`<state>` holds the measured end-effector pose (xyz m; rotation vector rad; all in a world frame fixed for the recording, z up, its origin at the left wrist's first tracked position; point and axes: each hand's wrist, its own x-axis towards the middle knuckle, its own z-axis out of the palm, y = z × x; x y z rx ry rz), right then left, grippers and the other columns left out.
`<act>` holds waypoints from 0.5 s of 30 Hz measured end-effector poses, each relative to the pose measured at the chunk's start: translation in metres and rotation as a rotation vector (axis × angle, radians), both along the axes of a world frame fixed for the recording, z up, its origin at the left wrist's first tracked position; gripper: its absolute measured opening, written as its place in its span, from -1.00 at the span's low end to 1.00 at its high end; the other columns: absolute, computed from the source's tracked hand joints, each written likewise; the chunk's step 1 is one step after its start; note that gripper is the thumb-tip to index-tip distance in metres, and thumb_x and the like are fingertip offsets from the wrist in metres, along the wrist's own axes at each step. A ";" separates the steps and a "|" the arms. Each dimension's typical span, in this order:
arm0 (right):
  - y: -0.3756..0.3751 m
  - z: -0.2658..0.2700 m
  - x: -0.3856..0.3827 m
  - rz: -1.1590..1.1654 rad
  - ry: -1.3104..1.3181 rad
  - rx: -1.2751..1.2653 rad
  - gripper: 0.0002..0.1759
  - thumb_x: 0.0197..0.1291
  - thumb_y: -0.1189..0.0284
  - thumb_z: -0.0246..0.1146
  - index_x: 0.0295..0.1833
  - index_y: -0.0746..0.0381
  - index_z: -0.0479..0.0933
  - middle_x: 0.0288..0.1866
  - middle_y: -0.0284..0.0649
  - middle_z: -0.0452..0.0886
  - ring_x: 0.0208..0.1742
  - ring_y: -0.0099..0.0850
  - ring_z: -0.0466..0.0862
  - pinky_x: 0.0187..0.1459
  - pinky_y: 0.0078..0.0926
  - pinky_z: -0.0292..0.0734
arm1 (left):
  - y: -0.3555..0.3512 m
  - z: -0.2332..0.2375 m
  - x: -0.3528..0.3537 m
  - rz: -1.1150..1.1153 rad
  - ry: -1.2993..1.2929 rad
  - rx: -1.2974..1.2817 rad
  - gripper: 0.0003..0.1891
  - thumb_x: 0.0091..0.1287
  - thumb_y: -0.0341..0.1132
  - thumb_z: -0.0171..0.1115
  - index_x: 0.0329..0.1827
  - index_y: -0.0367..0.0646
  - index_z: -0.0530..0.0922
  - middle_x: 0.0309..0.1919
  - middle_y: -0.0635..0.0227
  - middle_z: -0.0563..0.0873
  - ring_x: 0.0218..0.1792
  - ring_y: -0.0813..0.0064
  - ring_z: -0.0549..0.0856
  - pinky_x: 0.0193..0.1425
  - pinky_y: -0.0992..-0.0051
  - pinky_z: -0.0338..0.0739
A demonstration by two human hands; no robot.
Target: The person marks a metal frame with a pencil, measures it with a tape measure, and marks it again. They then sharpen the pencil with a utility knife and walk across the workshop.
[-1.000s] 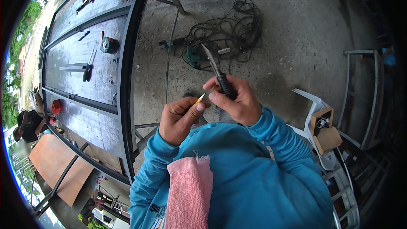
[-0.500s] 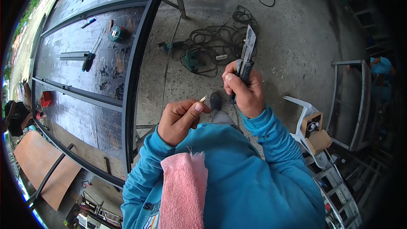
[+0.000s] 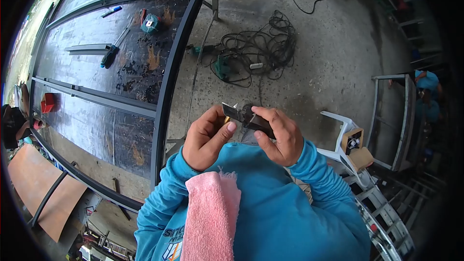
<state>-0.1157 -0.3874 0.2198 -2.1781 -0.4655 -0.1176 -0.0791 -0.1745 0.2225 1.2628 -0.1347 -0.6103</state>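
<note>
My right hand (image 3: 279, 136) grips the dark handle of a utility knife (image 3: 257, 124), its wide grey blade (image 3: 231, 111) pointing left. Close in front of my chest, my left hand (image 3: 209, 137) pinches a small pencil-like stub (image 3: 227, 119) between thumb and fingers. The blade lies against or just over the stub's tip, and a pale point shows above it. Whether blade and stub touch is unclear. A pink towel (image 3: 210, 212) hangs down over my blue shirt.
At the left is a framed metal panel (image 3: 159, 111) bearing a tape measure (image 3: 150, 23), a screwdriver (image 3: 115, 48) and a marker (image 3: 111, 11). Tangled cables (image 3: 261, 43) lie on the floor. A white chair (image 3: 338, 137) holds a cardboard box (image 3: 355, 140). A person in blue (image 3: 427, 81) is at far right.
My right hand has come down and left, bringing the knife from upright to level at the stub in my left hand. The view has shifted slightly.
</note>
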 end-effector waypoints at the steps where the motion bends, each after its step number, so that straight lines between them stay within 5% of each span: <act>1: 0.004 0.000 0.000 -0.002 -0.019 -0.009 -0.47 0.19 0.46 0.25 0.26 0.40 0.40 -0.25 0.00 0.59 -0.31 -0.09 0.61 -0.27 -0.22 0.53 | 0.004 -0.001 0.000 -0.012 0.002 0.015 -0.79 0.51 -0.31 0.12 0.03 -0.28 0.51 -0.36 0.53 0.57 -0.31 0.75 0.48 -0.21 0.67 0.38; 15: 0.040 0.004 -0.003 0.033 -0.161 -0.135 -0.44 0.07 0.47 0.34 0.22 0.42 0.48 -0.23 -0.03 0.61 -0.33 -0.14 0.61 -0.29 -0.26 0.54 | 0.038 -0.004 -0.013 0.039 0.017 0.012 -0.68 0.50 -0.25 0.16 0.15 -0.30 0.55 -0.45 0.63 0.53 -0.51 0.85 0.32 -0.45 0.71 0.12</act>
